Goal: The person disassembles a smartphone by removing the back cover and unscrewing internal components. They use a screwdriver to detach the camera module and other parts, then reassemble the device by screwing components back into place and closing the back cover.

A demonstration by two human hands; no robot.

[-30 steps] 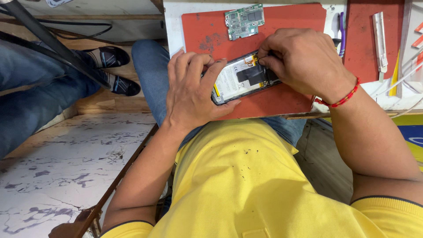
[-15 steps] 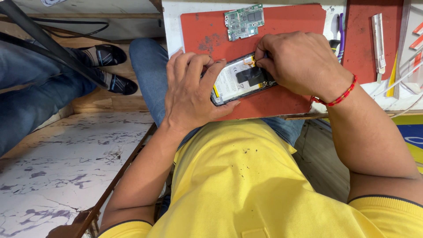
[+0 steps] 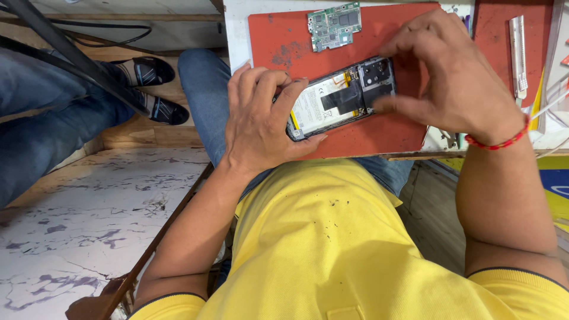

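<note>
A sandalled foot [image 3: 155, 106] of another person rests at nine o'clock. The left hand [image 3: 261, 121] clamps the near end of an opened phone [image 3: 341, 95] lying on the red mat [image 3: 284, 44]. At twelve o'clock lies a green circuit board [image 3: 333, 25]. The right hand [image 3: 456, 77] pinches the phone's camera end at three o'clock.
</note>
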